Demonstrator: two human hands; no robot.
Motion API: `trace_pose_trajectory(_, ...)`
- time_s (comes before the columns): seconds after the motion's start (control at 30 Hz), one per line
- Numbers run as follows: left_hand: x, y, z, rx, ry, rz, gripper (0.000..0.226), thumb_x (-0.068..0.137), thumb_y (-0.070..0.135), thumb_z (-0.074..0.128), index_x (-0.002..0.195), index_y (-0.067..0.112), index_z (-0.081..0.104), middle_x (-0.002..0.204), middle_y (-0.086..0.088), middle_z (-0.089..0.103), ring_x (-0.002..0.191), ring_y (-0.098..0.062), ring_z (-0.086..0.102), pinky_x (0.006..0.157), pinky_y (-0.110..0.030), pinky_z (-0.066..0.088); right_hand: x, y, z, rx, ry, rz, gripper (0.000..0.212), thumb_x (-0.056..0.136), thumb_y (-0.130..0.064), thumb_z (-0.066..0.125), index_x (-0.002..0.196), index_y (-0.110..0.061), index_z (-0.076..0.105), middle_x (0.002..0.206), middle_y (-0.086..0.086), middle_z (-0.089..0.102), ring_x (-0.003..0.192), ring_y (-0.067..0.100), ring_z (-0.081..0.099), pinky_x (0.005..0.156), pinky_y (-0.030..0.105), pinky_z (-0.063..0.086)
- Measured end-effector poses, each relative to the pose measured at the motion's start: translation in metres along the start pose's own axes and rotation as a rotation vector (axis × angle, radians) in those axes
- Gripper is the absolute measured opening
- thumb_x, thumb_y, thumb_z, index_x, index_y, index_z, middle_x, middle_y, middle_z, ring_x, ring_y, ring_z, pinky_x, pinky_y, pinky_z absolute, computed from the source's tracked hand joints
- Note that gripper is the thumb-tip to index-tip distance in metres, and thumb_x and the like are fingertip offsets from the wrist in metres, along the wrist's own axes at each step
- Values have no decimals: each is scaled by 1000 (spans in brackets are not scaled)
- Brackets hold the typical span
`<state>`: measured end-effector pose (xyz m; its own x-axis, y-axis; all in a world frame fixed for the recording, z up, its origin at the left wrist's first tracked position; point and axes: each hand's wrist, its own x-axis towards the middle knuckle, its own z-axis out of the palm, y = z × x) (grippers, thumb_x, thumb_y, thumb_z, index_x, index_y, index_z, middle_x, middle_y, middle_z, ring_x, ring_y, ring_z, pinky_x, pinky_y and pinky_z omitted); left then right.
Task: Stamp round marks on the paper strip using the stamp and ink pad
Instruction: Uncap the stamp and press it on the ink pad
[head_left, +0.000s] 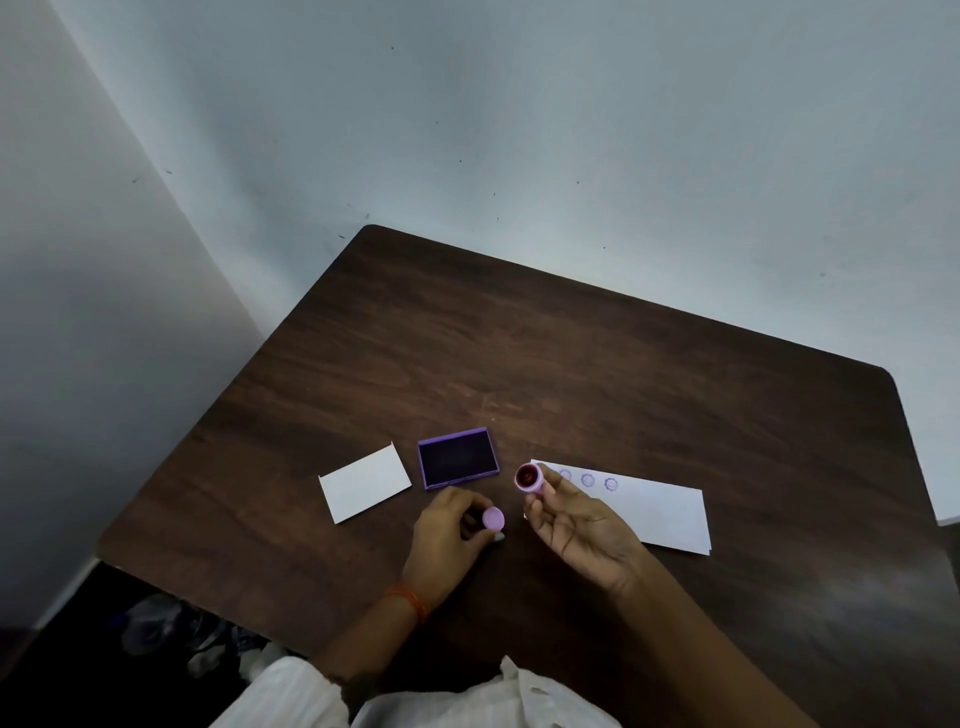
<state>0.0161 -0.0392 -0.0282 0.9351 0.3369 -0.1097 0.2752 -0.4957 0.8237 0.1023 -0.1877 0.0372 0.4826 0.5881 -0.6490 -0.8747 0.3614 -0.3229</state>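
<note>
A white paper strip lies on the dark wooden table to the right, with three round purple marks along its far edge. My right hand holds a small pink stamp tilted up over the strip's left end, its reddish round face turned toward me. My left hand pinches a lilac round cap just above the table. The purple ink pad sits uncovered between the two papers, its dark pad showing.
A smaller white card lies left of the ink pad. The table's near edge runs at lower left, with dark floor and some bags below. Pale walls meet behind the table's far corner.
</note>
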Motion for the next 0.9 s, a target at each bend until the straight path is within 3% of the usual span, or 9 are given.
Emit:
trace_pose_trajectory(0.1,-1,-3,2,28,-21,15,27,68,21,79,89,24,62,96,5,60,82,-5,55,69,-9,44,5,1,-1,20,-52,-37,48,32,4,90,76,-1,72,83,17,75,73,22,72,57,28,59)
trace_pose_trajectory(0.17,-2,-5,2,41,-29,27,30,69,25,78,94,25,62,101,5,59,87,-5,55,75,-15,47,8,1,-1,16,-58,-53,50,24,4,92,69,-1,72,81,17,75,73,23,72,56,27,59)
trace_pose_trajectory(0.3,-1,-7,-7,137,110,82,34,73,34,73,102,21,62,106,4,58,97,-10,51,82,-23,45,6,-2,8,-41,-18,-61,14,63,2,66,71,-5,74,77,10,75,67,15,71,55,21,58)
trace_pose_trajectory(0.47,9,-12,-23,365,336,95,38,71,35,75,104,22,62,109,-3,61,96,-21,52,78,-33,42,5,-4,11,-105,34,-49,24,79,3,55,70,-6,75,70,6,74,55,9,65,52,16,55)
trace_pose_trajectory(0.53,12,-13,-27,403,375,63,40,70,36,75,106,23,61,113,-4,60,103,-24,50,79,-36,39,5,-3,14,-94,-1,-51,13,62,4,74,72,-5,75,75,9,75,60,12,69,55,19,57)
trace_pose_trajectory(0.6,15,-16,-30,414,378,37,46,70,38,75,110,23,60,119,-5,58,116,-27,44,88,-41,36,9,-1,13,-68,-58,-66,46,31,-1,92,73,-3,73,79,12,76,69,17,72,58,23,59)
trace_pose_trajectory(0.67,19,-21,-31,451,349,28,53,71,44,72,116,21,56,128,-6,55,130,-30,35,100,-48,30,9,-2,13,-68,-54,-73,52,23,-2,93,70,-3,71,79,13,76,73,19,73,59,26,60)
trace_pose_trajectory(0.8,25,-30,-32,576,266,73,69,73,63,45,126,19,48,138,-4,50,138,-33,23,112,-48,-2,8,-2,19,-88,-1,-86,20,62,4,66,80,-3,62,74,10,76,70,16,72,59,22,60)
trace_pose_trajectory(0.9,28,-32,-33,604,221,98,73,76,65,38,132,18,43,141,-3,47,140,-32,18,110,-46,-17,7,-2,21,-105,-4,-88,19,72,4,55,82,-4,69,77,9,77,71,14,72,63,22,60)
